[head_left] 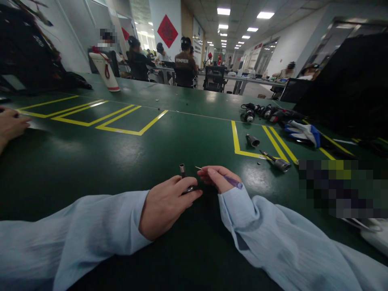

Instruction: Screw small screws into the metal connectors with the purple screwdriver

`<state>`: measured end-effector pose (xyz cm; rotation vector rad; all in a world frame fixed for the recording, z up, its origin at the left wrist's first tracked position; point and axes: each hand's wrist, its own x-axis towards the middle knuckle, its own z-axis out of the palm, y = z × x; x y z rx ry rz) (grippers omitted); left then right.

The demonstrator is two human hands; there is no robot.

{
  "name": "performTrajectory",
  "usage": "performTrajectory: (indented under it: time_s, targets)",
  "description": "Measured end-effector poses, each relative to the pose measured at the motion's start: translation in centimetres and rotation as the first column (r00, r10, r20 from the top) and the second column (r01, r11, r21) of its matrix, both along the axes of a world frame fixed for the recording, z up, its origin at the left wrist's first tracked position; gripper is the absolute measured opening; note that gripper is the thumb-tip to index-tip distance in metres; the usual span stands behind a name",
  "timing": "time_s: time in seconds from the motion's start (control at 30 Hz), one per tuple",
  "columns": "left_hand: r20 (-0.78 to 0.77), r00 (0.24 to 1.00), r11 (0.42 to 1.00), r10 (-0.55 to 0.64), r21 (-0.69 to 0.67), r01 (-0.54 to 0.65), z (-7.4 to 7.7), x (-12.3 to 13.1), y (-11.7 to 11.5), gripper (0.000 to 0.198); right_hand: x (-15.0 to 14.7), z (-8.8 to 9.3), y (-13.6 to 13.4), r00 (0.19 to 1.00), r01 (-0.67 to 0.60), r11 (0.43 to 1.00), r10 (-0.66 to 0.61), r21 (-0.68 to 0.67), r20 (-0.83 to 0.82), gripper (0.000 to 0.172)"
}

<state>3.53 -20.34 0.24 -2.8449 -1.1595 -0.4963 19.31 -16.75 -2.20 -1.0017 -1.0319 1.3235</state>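
My left hand (165,204) rests on the green table (121,153), its fingers closed round a small dark metal cylinder (182,169) whose open end points up. My right hand (216,178) lies just to the right, curled round a thin screwdriver with a purple handle (233,182); its fine metal tip sticks out to the left, close to the cylinder. Both forearms wear light blue sleeves.
Loose metal parts (252,140) and a larger tool piece (280,163) lie at right inside yellow tape lines. Dark flashlight-like parts (257,111) and a blue-white glove (303,132) lie farther back. Another person's hand (10,123) rests at the left edge. A white-and-red cup (106,72) stands far left. People sit at desks behind.
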Motion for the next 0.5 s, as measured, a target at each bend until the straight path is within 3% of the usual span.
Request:
performTrajectory:
  time_s: [0.17, 0.3, 0.43, 0.5]
  targets:
    - [0.053, 0.998, 0.999, 0.031, -0.046, -0.028, -0.1, 0.0, -0.2, 0.031, 0.6, 0.8, 0.5, 0.995, 0.052, 0.999, -0.053, 0.012, 0.084, 0.022]
    - [0.248, 0.964, 0.988, 0.091, -0.143, -0.057, 0.2, -0.4, 0.4, 0.03, 1.2, 1.6, 0.7, 0.985, 0.007, 1.0, -0.004, -0.021, 0.175, 0.035]
    - [0.534, 0.815, 0.949, 0.226, -0.308, -0.061, 0.3, -1.0, 1.8, 0.025, 1.2, 1.7, 0.1, 0.967, -0.081, 0.997, 0.083, -0.019, 0.241, 0.042]
    - [0.639, 0.691, 0.877, 0.339, -0.48, 0.013, 0.2, -1.1, 2.4, 0.026, 1.0, 1.5, -0.2, 0.95, -0.116, 0.993, 0.111, -0.001, 0.291, 0.043]
